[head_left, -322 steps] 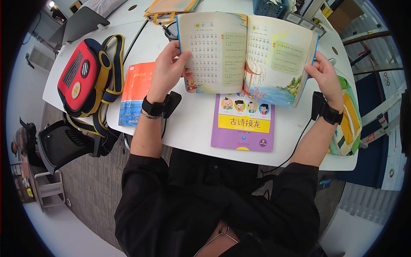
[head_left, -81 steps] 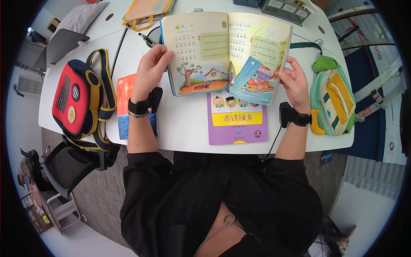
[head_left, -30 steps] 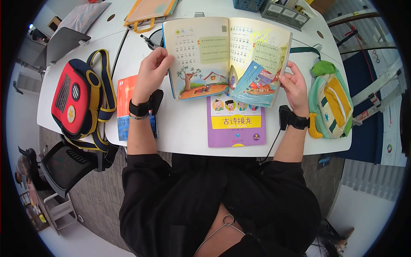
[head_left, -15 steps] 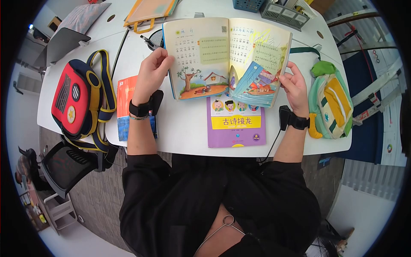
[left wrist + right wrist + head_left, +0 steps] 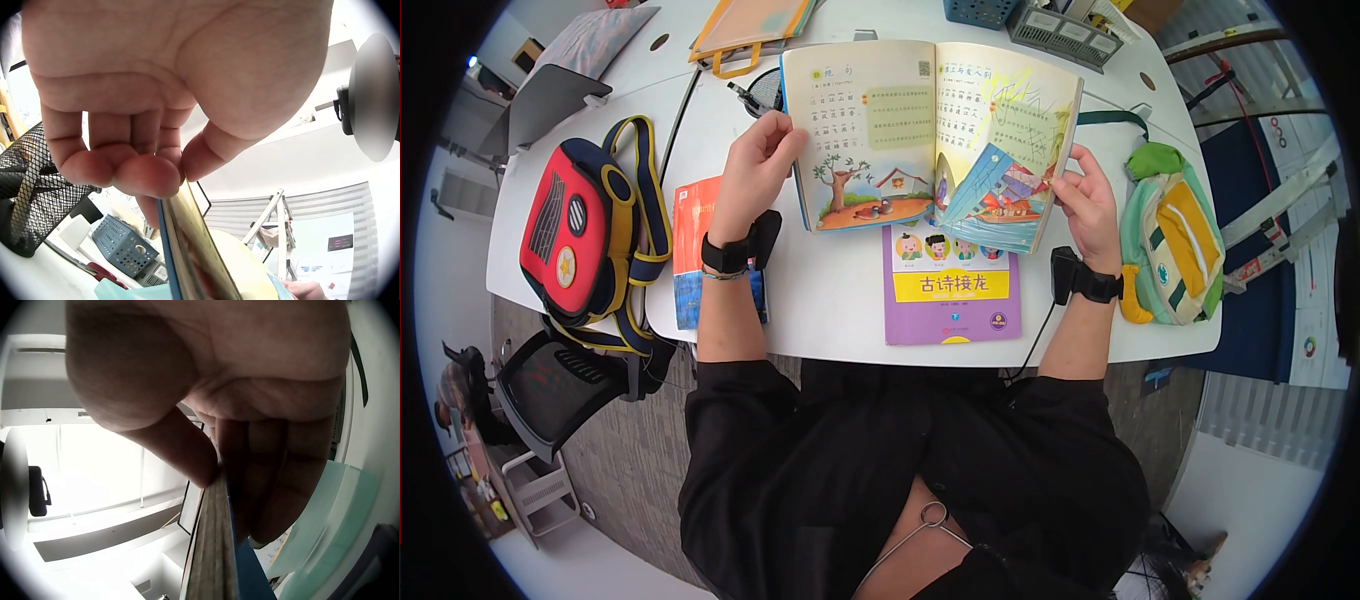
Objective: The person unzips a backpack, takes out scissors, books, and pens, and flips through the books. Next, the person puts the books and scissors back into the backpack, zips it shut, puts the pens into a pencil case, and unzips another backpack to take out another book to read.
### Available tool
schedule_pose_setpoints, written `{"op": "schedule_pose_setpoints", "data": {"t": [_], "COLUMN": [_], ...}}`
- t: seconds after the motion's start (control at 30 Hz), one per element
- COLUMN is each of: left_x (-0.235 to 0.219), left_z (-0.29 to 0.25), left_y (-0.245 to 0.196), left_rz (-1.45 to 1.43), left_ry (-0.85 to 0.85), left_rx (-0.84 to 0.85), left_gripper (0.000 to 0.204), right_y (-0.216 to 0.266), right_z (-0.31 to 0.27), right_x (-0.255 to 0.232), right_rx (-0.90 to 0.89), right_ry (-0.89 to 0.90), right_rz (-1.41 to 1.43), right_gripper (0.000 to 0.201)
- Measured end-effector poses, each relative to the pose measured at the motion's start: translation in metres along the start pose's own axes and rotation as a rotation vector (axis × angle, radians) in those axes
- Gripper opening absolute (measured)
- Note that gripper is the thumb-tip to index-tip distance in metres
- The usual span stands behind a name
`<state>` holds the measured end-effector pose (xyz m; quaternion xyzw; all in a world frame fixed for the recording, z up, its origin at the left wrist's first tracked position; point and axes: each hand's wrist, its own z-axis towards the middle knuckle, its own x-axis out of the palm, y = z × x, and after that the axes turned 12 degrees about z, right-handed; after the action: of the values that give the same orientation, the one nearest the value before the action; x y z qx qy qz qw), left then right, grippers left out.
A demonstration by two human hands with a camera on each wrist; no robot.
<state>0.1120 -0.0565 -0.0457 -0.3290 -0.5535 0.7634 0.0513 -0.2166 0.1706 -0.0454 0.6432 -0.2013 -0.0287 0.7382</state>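
An illustrated poem book (image 5: pixel 865 190) lies spread open between my two hands, held above the white table. My left hand (image 5: pixel 758 168) pinches its left edge between thumb and fingers; in the left wrist view the book's blue cover and page edges (image 5: pixel 181 240) run down from the fingertips. At the opposite edge, my right hand (image 5: pixel 1090 208) grips the pages and cover, thumb in front. The right wrist view shows the thick page block (image 5: pixel 215 556) between thumb and fingers. Below the open book, a purple book (image 5: pixel 953 312) with a yellow title band rests on the table, its top partly covered.
An orange-and-blue book (image 5: pixel 690 245) lies by my left forearm. A red backpack (image 5: pixel 570 230) stands left, a green-and-yellow bag (image 5: pixel 1175 240) right. Behind are a black mesh holder (image 5: pixel 767 90), an orange-trimmed folder (image 5: pixel 750 22) and a grey basket (image 5: pixel 1062 38). A cable trails from the right wrist camera.
Since the oldest frame, the book shows a different spread and has shifted left with both hands. It then came slightly toward me. Over the last second, book and hands stay still.
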Motion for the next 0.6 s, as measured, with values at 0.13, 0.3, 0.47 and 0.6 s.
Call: {"op": "schedule_pose_setpoints", "data": {"t": [0.13,0.3,0.47,0.6], "left_x": [0.0008,0.0029,0.0012,0.0030], "left_z": [0.0002,0.0005,0.0008,0.0003], "left_y": [0.0000,-0.0007,0.0011,-0.0012], "left_rz": [0.001,-0.035,-0.006,-0.048], "left_ry": [-0.005,-0.021,-0.025,-0.051], "left_rx": [-0.007,0.018,0.017,0.019], "left_gripper": [0.016,0.014,0.019,0.021], "right_y": [-0.0006,-0.0009,0.0005,0.0016], "right_z": [-0.0001,-0.0005,-0.0012,-0.0009], "right_x": [-0.0022,-0.0030,-0.0011,0.0005], "right_rx": [0.015,0.029,0.024,0.035], "right_ry": [0.028,0.026,0.047,0.053], "right_rz": [0.032,0.037,0.092,0.110], "right_gripper": [0.042,0.043,0.041,0.041]}}
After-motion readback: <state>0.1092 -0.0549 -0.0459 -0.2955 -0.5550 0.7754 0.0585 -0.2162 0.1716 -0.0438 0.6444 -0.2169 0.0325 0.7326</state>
